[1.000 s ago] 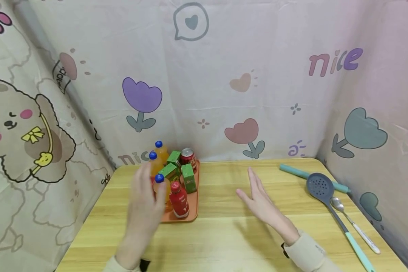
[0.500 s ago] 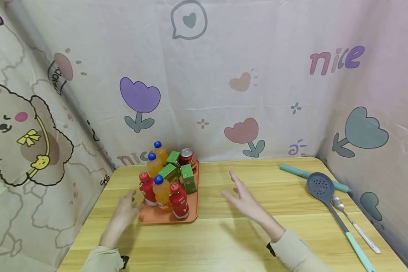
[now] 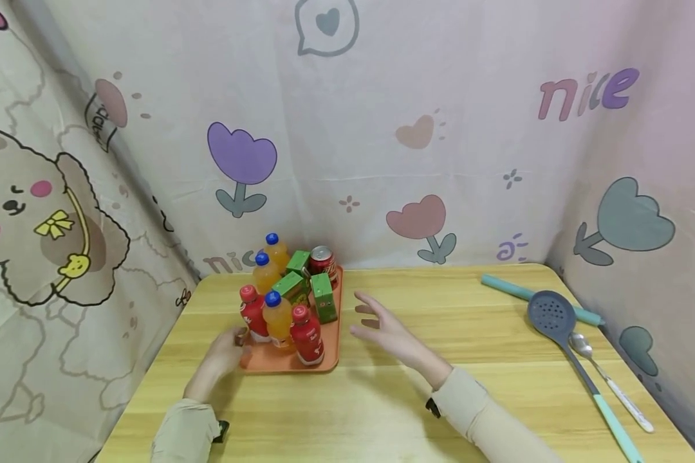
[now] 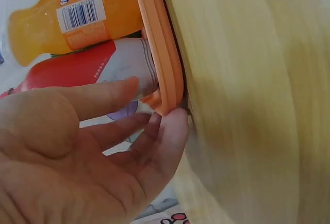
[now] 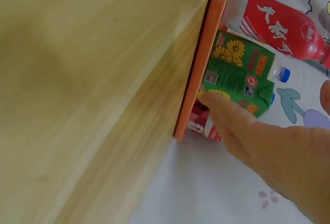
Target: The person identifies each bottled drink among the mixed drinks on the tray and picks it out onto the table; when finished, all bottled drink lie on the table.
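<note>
Orange tray (image 3: 278, 370), probably stiff smooth plastic, at the table's (image 3: 301, 418) back edge, toward its left corner. Likely heavy as loaded; bottles (image 3: 278, 321) look tall enough to tip, so best hold is both side rims, kept level. Left grip (image 3: 222, 354) bent at the tray's near-left corner, can't tell if clamped; right grip (image 3: 382, 326) extended near the right rim, holding nothing. Red bottle (image 5: 273, 21) reads 天府可; orange bottle (image 4: 82, 15) shows a barcode; green carton (image 5: 237, 74) small print illegible. Backcloth (image 3: 336, 128) says "nice"
</note>
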### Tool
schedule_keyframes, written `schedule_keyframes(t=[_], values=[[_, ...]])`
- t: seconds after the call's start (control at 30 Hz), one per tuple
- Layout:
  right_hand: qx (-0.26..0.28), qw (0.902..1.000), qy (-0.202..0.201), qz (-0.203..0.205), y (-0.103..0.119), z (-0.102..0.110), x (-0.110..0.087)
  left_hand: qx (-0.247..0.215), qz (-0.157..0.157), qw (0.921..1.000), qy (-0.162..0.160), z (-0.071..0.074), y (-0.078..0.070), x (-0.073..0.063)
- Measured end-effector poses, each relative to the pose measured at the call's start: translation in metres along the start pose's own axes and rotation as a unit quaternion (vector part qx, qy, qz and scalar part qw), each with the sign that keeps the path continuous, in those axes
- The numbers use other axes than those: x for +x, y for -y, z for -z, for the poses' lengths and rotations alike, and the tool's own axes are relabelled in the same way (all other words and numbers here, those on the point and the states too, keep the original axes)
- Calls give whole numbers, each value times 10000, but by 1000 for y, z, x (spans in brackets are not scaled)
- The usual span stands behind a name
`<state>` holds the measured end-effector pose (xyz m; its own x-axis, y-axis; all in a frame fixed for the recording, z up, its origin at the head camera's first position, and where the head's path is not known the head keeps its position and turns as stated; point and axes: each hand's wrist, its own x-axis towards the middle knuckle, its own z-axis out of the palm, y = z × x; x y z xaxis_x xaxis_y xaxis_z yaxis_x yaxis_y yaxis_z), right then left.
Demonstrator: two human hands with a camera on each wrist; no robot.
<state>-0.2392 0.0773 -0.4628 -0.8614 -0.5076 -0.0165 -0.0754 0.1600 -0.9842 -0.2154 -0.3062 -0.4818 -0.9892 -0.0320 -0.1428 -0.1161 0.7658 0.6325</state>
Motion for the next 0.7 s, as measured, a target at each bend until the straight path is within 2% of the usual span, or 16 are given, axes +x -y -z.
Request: schedule_keyframes(t=[0.13, 0.27, 0.43, 0.7], values=[[484, 9984, 282, 1, 1, -5, 8, -607, 136, 9979, 191, 5, 1, 5], [837, 9951, 520, -19, 4, -12, 15, -1216, 457, 9899, 565, 10, 2, 10], [776, 9945, 702, -40, 6, -23, 22, -1385, 645, 9854, 751, 14, 5, 13], [596, 9953, 769, 30, 5, -45, 34, -1431, 849, 9835, 707, 13, 6, 10]])
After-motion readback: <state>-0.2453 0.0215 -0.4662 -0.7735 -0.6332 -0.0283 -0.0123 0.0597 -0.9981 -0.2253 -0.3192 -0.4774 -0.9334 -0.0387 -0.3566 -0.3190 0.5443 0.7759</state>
